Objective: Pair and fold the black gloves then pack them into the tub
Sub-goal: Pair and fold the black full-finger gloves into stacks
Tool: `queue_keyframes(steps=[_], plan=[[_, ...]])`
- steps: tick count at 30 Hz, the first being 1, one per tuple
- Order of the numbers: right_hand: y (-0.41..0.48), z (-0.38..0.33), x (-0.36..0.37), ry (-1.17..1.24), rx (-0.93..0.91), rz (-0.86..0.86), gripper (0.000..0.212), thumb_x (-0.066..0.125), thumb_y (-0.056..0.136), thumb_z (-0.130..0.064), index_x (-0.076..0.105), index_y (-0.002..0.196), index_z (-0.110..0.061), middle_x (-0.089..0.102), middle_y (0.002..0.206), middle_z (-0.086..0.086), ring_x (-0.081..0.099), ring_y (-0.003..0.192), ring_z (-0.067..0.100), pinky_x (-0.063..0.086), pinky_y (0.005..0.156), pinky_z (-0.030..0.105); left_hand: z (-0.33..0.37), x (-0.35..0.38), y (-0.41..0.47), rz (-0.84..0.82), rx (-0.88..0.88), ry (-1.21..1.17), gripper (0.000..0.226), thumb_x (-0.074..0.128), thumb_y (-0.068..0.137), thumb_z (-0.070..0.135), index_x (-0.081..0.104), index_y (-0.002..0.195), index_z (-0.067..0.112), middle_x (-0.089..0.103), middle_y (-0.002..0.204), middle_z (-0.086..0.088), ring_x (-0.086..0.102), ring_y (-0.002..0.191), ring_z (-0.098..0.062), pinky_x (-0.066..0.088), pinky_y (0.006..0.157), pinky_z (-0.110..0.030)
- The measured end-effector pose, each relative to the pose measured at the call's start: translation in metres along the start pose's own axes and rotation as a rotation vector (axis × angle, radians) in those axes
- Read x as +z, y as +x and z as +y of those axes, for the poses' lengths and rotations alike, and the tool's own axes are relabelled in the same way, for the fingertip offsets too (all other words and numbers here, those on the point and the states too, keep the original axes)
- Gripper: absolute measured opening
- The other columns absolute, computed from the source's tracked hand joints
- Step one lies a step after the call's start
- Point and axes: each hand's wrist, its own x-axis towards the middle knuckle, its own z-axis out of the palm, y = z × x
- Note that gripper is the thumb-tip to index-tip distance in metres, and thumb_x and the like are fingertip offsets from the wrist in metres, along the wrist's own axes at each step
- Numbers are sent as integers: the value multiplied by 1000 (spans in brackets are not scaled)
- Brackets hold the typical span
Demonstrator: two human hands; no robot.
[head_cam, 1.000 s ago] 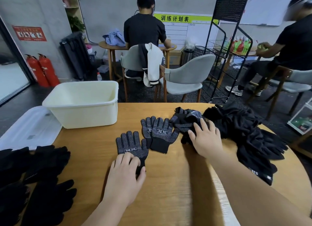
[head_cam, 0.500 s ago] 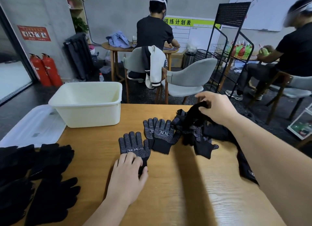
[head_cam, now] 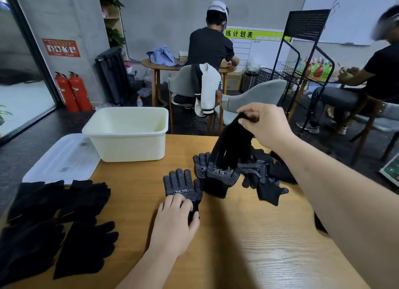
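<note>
Aloft, right hand (head_cam: 266, 126) pinches a black glove (head_cam: 234, 145) over the table (head_cam: 248, 245)

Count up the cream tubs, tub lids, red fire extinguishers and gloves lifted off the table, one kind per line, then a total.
tub: 1
lid: 1
red fire extinguishers: 2
lifted glove, pinched by the right hand: 1
Total: 5

The single wide-angle camera sat on the person's head and looked forward and down across the wooden table (head_cam: 259, 256). The left hand (head_cam: 172, 226) and right hand (head_cam: 267, 126) were close before it. The room beyond filled the upper frame.
</note>
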Motion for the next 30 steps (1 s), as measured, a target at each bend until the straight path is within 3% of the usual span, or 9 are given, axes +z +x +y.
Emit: queue_keyframes(steps=[2,4,7,9,11,16,25,28,30], plan=[[-7,-11,10,12,-83,118,27,74,97,-25,75,122,-34,76,109,-10,68,101,3,55,101,32,0,0,0,1,1,-4,24,47,98,51,59,92,31,45,100,14,47,100,-15,46,87,-32],[-22,-17,25,-39,-154,104,29,72,99,-22,73,127,-30,77,109,-7,68,95,6,56,93,27,-1,0,0,3,4,-9,24,48,98,51,60,93,30,45,100,14,47,100,-15,46,87,-33],[-57,-5,62,-155,-128,-280,39,70,100,-35,65,138,-35,75,120,-7,69,99,10,59,93,31,0,0,1,-3,0,-6,25,48,97,51,61,93,30,46,100,13,49,101,-16,47,88,-34],[-87,11,92,-267,-94,-566,53,65,100,-49,53,150,-34,65,142,-6,62,124,15,53,107,40,0,0,1,-8,0,2,25,48,97,51,60,93,30,47,101,12,49,102,-17,47,88,-36],[-114,25,118,-397,-55,-677,61,50,105,-58,42,158,-29,44,162,-4,42,146,23,43,116,46,1,0,1,-4,3,0,24,49,96,51,59,92,29,48,102,11,50,103,-18,48,88,-37],[-131,36,159,-431,-50,-649,64,27,110,-58,21,166,-26,9,176,-5,9,162,21,16,128,43,1,1,0,6,6,10,22,52,96,49,59,92,28,49,102,10,51,102,-19,48,87,-38],[-92,39,179,-411,-43,-685,62,22,111,-52,14,168,-27,-3,177,-4,-2,162,18,6,130,44,0,1,1,26,29,31,24,52,96,49,59,90,27,50,99,9,51,100,-20,48,85,-39],[-100,48,172,-440,-10,-498,59,23,111,-53,23,165,-30,5,177,-2,1,162,24,8,130,47,0,2,2,46,40,22,25,55,95,48,61,87,25,52,96,7,52,98,-22,49,84,-40],[-113,58,163,-536,111,-269,57,28,109,-52,37,159,-26,21,173,7,15,159,32,19,126,51,0,3,1,51,45,20,25,55,95,48,61,86,25,52,95,8,52,97,-22,48,83,-40]])
